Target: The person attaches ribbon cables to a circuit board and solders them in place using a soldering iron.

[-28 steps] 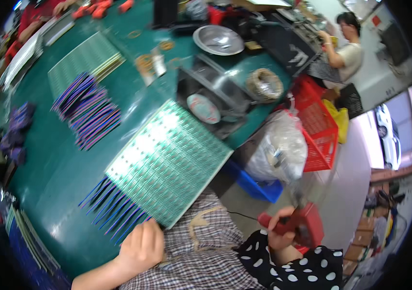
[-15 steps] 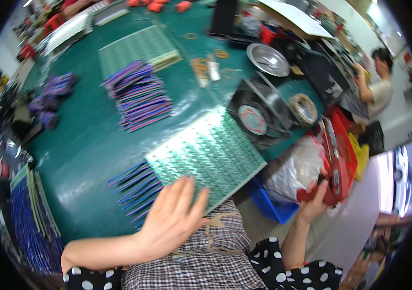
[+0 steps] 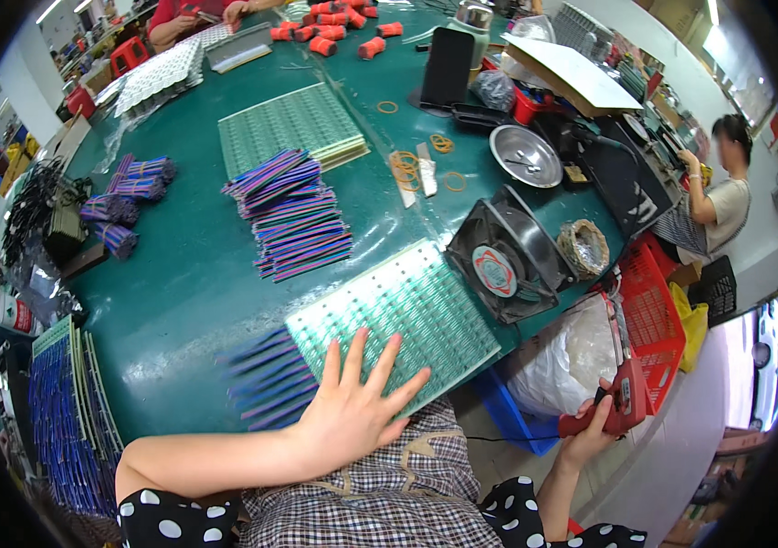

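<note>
My left hand lies with fingers spread on a pale green circuit board panel, near the table's front edge. Blue and purple wires stick out past the panel's left side, partly blurred. Off the table to the right, my right hand is wrapped around the grip of a red corded soldering gun. A black fan stands upright just beyond the panel's right corner. Behind the panel lies a pile of bundled blue and pink wires.
More green panels are stacked farther back. Wired panels stand at the left edge. A metal bowl, tape roll and rubber bands lie to the right. A red basket and blue bin flank a white bag. Two other people work nearby.
My left hand's fingers have spread wider on the panel. My right hand and the soldering gun sit slightly lower in the picture. The whole view has shifted, showing more of the far table.
</note>
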Tool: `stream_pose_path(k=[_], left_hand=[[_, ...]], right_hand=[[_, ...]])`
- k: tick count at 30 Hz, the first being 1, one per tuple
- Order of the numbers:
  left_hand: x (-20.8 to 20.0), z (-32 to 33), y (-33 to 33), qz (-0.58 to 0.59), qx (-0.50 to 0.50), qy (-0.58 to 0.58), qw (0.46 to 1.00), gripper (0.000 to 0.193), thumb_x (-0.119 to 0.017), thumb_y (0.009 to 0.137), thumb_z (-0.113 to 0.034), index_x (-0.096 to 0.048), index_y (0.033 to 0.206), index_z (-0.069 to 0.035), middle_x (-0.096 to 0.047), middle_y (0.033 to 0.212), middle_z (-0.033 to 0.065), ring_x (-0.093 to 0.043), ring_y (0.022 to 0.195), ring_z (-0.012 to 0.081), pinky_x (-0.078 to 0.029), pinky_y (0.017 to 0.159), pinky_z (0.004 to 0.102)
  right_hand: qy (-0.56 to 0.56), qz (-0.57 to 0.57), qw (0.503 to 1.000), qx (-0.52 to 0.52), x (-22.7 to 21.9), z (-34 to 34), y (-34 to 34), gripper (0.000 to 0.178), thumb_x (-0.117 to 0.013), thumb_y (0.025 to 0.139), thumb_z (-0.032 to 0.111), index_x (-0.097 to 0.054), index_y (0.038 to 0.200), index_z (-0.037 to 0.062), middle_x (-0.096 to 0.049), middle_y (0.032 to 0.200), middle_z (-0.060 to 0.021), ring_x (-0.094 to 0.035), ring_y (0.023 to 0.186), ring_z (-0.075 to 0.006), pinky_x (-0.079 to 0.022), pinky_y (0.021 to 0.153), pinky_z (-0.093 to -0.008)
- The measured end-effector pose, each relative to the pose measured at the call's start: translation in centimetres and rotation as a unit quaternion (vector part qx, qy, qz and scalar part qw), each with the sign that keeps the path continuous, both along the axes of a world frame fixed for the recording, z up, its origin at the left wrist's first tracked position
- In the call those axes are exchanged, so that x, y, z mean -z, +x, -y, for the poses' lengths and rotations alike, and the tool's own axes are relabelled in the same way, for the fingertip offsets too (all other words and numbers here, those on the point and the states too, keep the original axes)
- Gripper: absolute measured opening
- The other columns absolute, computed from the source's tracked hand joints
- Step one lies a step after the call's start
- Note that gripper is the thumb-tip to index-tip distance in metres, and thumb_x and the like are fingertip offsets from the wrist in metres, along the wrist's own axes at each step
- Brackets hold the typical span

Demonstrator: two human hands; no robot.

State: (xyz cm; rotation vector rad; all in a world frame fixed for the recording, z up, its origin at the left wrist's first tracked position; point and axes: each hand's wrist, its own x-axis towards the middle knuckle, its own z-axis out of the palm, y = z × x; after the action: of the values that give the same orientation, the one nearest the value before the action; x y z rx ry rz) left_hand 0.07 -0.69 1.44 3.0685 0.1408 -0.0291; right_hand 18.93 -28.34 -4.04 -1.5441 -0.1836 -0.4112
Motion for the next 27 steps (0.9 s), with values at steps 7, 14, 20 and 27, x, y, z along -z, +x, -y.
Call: stream_pose_path(k=[7, 14, 20, 27], left_hand=[[1.3, 0.2, 0.7, 0.038, -0.017, 0.003, 0.999, 0.071, -0.053, 0.084, -0.061, -0.036, 0.145, -0.030, -0.036, 0.146, 0.0215, -0.036, 0.128, 0.0518, -0.031, 0.100, 0.0646], [0.8, -0.6, 1.6, 0.045, -0.029, -0.015, 0.998, 0.068, -0.047, 0.088, -0.062, -0.036, 0.145, -0.027, -0.035, 0.147, 0.0213, -0.033, 0.131, 0.0501, -0.029, 0.101, 0.0652], [-1.2, -9.6, 4.0, 0.177, -0.119, -0.080, 0.974, 0.014, -0.066, 0.077, -0.013, -0.061, 0.084, -0.001, -0.060, 0.088, 0.0138, -0.059, 0.085, 0.0329, -0.049, 0.075, 0.0440], [2.5, -13.0, 5.4, 0.204, -0.093, 0.037, 0.974, 0.008, -0.062, 0.077, -0.013, -0.059, 0.074, -0.006, -0.055, 0.077, 0.0067, -0.058, 0.077, 0.0255, -0.050, 0.069, 0.0395]], right_hand=[[0.007, -0.009, 1.000, -0.012, 0.2, 0.8, 0.2, 0.036, -0.051, 0.095, 0.009, -0.042, 0.128, -0.0021, -0.060, 0.113, -0.0158, -0.050, 0.061, -0.0083, -0.041, 0.052, -0.0200], [-0.009, -0.013, 0.999, -0.028, -0.2, 0.2, -0.5, 0.036, -0.050, 0.096, 0.010, -0.042, 0.129, -0.0019, -0.059, 0.114, -0.0159, -0.049, 0.062, -0.0074, -0.040, 0.052, -0.0198], [-0.006, 0.014, 1.000, 0.020, -1.0, -0.3, -1.0, 0.033, -0.050, 0.097, 0.012, -0.045, 0.127, -0.0009, -0.060, 0.112, -0.0130, -0.047, 0.059, -0.0067, -0.038, 0.050, -0.0189], [0.010, 0.019, 1.000, 0.019, -0.7, 0.6, -0.5, 0.032, -0.050, 0.097, 0.011, -0.044, 0.126, -0.0012, -0.060, 0.113, -0.0137, -0.048, 0.060, -0.0069, -0.038, 0.051, -0.0197]])
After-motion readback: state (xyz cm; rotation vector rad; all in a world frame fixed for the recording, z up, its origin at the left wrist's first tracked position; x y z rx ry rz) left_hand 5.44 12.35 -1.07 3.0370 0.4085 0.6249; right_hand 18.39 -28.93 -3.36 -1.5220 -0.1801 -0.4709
